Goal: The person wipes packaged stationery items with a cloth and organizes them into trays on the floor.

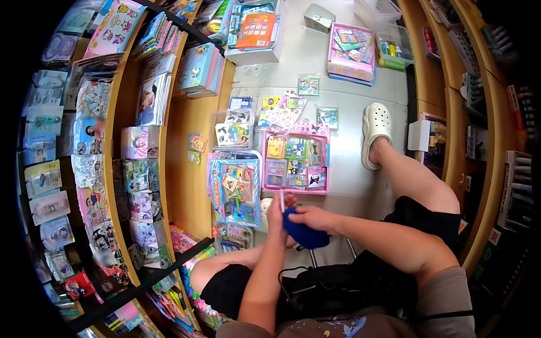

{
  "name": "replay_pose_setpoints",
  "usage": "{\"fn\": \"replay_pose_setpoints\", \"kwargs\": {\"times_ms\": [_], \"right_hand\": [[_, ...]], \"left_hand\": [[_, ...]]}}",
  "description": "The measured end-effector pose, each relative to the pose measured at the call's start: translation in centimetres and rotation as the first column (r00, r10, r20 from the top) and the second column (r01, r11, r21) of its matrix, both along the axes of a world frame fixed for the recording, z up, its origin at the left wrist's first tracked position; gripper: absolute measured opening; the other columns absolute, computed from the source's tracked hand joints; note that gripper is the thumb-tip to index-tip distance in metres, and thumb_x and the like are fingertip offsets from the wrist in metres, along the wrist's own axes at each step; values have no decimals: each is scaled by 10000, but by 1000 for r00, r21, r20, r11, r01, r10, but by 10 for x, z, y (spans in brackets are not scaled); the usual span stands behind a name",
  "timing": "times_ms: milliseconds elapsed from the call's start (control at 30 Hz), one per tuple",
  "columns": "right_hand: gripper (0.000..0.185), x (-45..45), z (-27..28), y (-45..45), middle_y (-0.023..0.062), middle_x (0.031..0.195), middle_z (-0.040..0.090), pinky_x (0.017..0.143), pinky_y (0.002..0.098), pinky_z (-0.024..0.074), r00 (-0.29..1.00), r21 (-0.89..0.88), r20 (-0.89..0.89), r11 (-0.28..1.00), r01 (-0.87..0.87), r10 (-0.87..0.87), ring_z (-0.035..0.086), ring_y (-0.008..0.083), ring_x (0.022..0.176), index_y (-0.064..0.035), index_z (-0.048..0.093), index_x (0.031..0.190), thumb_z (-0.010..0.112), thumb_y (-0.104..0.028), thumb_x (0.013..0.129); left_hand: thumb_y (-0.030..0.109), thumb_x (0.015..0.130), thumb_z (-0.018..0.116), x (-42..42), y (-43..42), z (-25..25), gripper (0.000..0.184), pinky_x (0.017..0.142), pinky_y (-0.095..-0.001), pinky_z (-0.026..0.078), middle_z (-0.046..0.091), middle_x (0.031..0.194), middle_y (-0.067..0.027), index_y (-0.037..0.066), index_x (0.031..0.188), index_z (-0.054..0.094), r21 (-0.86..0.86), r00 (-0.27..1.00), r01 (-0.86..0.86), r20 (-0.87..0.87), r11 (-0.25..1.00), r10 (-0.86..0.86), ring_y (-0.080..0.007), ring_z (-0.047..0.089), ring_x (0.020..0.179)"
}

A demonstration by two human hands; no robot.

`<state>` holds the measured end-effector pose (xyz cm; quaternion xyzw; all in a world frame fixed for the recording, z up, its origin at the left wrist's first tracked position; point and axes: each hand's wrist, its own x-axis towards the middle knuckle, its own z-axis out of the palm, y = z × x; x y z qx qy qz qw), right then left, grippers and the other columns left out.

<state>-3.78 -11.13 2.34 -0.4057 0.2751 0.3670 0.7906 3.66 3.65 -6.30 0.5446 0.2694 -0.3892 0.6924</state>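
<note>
Shelves of packets rise on my left, with a bare wooden panel [197, 107] along the aisle, and between them and the opposite shelving runs the pale floor [349, 152] I sit over, my right foot in a cream clog [376, 127]. On that floor, just beyond my hands, sits a pink-edged box [315, 191] of small colourful packets, and just beside it a blue-striped container [258, 186] with more loose pieces. Nearer than both, over the gap by my lap, is the dark-blue item [309, 236] I'm handling; it looks soft, though I can't make out exactly what it is. My right hand [314, 218] has it pinched at the top, thumb and fingers closed on its edge, with the rest hanging below. My left hand [275, 214] is right up against it, fingers curled, and whether they are tight on anything I cannot tell. Smallest is a slim pale strip [282, 200] showing upright at those left fingers. To handle this well, I'd judge, the right pinch should be firm but not crushing, wrists near each other, and the strip level with my eyes' line, clear of the packets.
</note>
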Motion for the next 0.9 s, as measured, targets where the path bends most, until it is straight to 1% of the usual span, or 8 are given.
{"fn": "replay_pose_setpoints", "kwargs": {"times_ms": [33, 67, 200, 333, 433, 567, 733, 900], "right_hand": [[391, -2, 1, 6, 53, 992, 599, 728, 274, 463, 997, 30, 30, 997, -75, 74, 573, 119, 822, -79, 511, 1203, 510, -316, 892], [377, -4, -1, 13, 46, 993, 598, 721, 276, 460, 987, 25, 79, 990, -141, 138, 570, 122, 818, -85, 526, 1190, 513, -314, 890], [463, -6, 10, 15, 89, 1051, 592, 797, 302, 424, 979, -83, 70, 979, -185, 191, 549, 173, 914, -58, 534, 1179, 539, -385, 851], [434, -10, 2, 12, 90, 1016, 602, 755, 300, 448, 992, -96, 47, 989, -114, 118, 569, 164, 859, -60, 543, 1163, 543, -359, 849], [420, -11, -4, 13, 104, 998, 614, 746, 306, 455, 995, -120, 47, 989, -82, 89, 581, 178, 848, -44, 554, 1140, 552, -338, 840], [378, -10, 6, 10, 95, 955, 624, 730, 303, 458, 999, -104, -11, 993, -53, 52, 586, 174, 819, -34, 570, 1101, 553, -313, 846], [422, -13, -9, 14, 129, 996, 618, 805, 309, 436, 993, -151, 51, 984, -94, 102, 583, 219, 905, -24, 540, 1140, 560, -322, 841], [435, -8, -13, 13, 146, 1039, 609, 829, 313, 429, 996, -239, -14, 967, -85, 84, 577, 238, 950, -18, 530, 1154, 559, -319, 842]], "left_hand": [[399, 894, 485, 18, 16, -7, 376, 565, -307, 515, 623, 814, -104, 32, 882, 562, 92, 990, 136, 16, 986, -138, -196, 613, 684], [369, 884, 515, 25, 30, -38, 328, 501, -269, 494, 608, 802, -85, 45, 922, 547, 34, 990, -115, 83, 993, 112, -174, 595, 631], [361, 890, 514, 86, 78, -46, 307, 561, -242, 461, 556, 825, -24, 77, 1008, 514, 129, 930, -323, 228, 937, 289, -134, 556, 665], [329, 814, 620, 101, 87, -41, 337, 581, -254, 477, 530, 812, -61, 39, 940, 502, 444, 928, -343, 25, 828, 371, -160, 539, 672], [297, 821, 611, 85, 95, -108, 324, 653, -316, 479, 513, 892, -83, 15, 931, 498, 685, 908, 241, 92, 687, -410, -167, 531, 804], [145, 741, 656, 46, 19, -89, 355, 890, -370, 389, 472, 1097, -184, -5, 1010, 481, 934, 312, 176, 248, 312, -917, -282, 473, 1048], [111, 670, 722, 50, -7, -122, 673, 964, -441, 343, 314, 1273, -158, 87, 1237, 359, 996, 289, 81, 0, 25, -957, -374, 332, 1171], [106, 629, 742, 64, -11, -119, 724, 922, -419, 372, 352, 1191, -176, 78, 1229, 337, 987, 298, 154, -86, -41, -951, -356, 375, 1111]]}}
